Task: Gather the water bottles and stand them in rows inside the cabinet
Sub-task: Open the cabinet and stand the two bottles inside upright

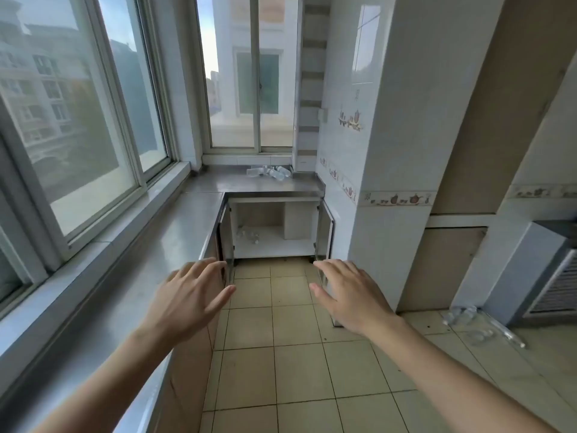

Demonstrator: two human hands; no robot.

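You've got windows (78, 120) at 10 o'clock above the steel counter (175, 232). Beige tiled floor (281, 370) at 6 o'clock. Grey vented appliance (543, 276) at 3 o'clock.

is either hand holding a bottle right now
No, the left hand and right hand are both open and empty in the air before the cabinet.

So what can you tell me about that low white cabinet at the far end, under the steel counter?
The low white cabinet sits under the far end of the grey steel countertop, on the tiled floor. Both of its doors stand swung open toward the camera, one on each side. Inside it looks white and smooth, with a boxed-in white block at the back right. A few small clear plastic bottles sit on its floor at the left; whether they stand upright is too small to tell. Neither hand touches it.
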